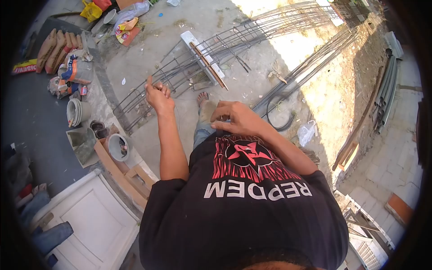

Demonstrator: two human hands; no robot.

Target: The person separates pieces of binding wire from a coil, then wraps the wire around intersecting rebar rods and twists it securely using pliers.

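My left hand (160, 95) is raised at the near side of a long rebar cage (180, 72), one digit pointing forward and the other fingers curled. Whatever those fingers may hold is too small to make out. Close to my waist, in front of the black shirt, my right hand (237, 116) has its fingers bent inward; their grip is partly hidden. The cage rests across a pale board (191, 40) with a brown wooden strip (207, 63) on it. A dark tool with two handles (243, 64) lies on the ground beyond the cage.
Loose rebar rods (306, 67) and a black coil (270, 118) lie to the right, near a plastic bag (307, 132). At the left stand cement bags (54, 50), stacked buckets (80, 111) and another bucket (118, 146). Grey pipes (388, 90) lie far right.
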